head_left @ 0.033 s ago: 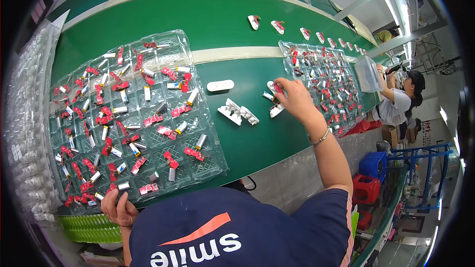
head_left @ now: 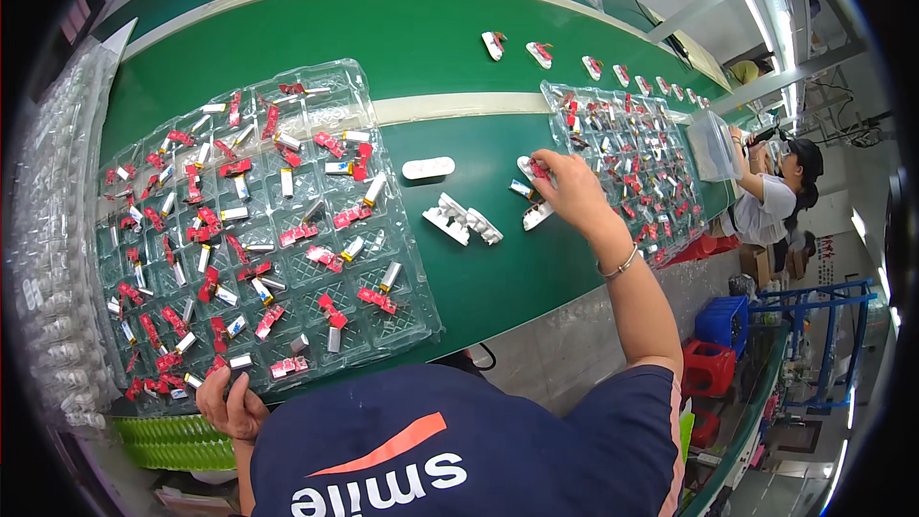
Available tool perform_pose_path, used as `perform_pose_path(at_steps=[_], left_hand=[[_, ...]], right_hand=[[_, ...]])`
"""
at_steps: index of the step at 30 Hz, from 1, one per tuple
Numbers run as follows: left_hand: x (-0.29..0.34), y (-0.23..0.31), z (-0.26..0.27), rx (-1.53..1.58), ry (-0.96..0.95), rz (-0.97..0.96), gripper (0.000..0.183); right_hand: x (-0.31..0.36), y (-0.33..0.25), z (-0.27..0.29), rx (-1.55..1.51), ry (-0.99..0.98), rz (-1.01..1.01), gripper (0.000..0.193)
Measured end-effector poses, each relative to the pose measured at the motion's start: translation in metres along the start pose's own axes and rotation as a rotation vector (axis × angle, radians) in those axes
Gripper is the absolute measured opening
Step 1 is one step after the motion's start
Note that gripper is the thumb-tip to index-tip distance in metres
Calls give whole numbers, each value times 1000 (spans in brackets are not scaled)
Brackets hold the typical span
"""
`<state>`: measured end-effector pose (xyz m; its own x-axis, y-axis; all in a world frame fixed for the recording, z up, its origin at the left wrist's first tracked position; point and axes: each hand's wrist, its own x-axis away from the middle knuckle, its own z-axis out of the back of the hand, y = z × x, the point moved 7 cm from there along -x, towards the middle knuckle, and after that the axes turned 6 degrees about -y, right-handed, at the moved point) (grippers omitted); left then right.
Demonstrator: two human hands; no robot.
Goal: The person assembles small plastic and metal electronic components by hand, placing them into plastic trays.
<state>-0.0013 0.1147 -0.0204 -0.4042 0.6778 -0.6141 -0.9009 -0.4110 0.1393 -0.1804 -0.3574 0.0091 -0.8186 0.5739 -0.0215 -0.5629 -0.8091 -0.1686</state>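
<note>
Pinching with the right hand (head_left: 579, 193) a small red board (head_left: 541, 170), thumb and fingertips closed on it, at a white shell (head_left: 538, 216) partly hidden by the fingers; cannot tell whether seated in it. Placed on the green table (head_left: 488, 292), right of white moulded pieces (head_left: 461, 218), left of the right tray (head_left: 555, 94), with a small battery (head_left: 521, 189) just beside. Bending the left hand (head_left: 232, 407) at the near edge of the left tray (head_left: 402, 321); cannot tell whether gripping anything. Probably light, stiff and fragile, with a smooth, slightly slippery shell. Best held by the board's edges and the shell's rim, without squeezing the battery
</note>
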Motion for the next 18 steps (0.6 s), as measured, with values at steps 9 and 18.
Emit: perform_pose_path(at_steps=[9,18], left_hand=[[1,-2,0,5,-50,-27,13],[0,-1,2,3,-37,-21,10]], right_hand=[[-86,-7,-16,-48,-127,-146,31],[-228,-48,-21,-132,34,-145,37]])
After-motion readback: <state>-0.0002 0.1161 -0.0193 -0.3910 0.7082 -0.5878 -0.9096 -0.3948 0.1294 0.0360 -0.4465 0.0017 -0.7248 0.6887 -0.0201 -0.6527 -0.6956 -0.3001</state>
